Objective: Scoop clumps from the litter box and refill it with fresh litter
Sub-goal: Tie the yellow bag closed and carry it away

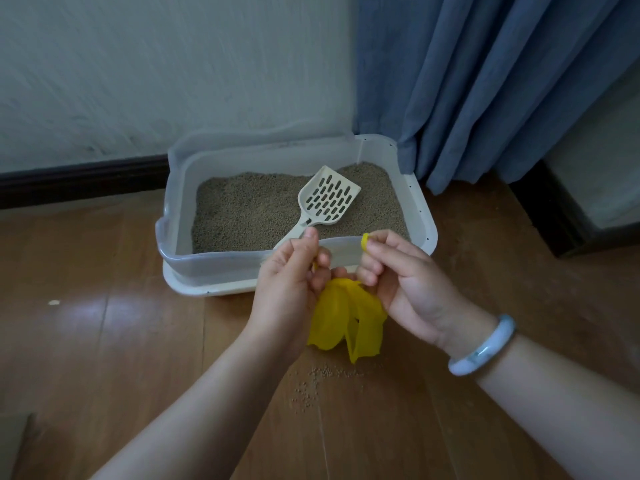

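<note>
Pinched between the curled fingers of the left hand (287, 289) and right hand (408, 289), a yellow plastic bag (346, 317) is held before the white rectangular plastic litter box (214, 268), where a cream slotted plastic scoop (325, 202) is laid on tan litter (242, 216).

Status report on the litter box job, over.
Left hand and right hand both pinch the yellow plastic bag. Scoop lies on the litter in the litter box. Spilled pellets on floor below the bag.
</note>
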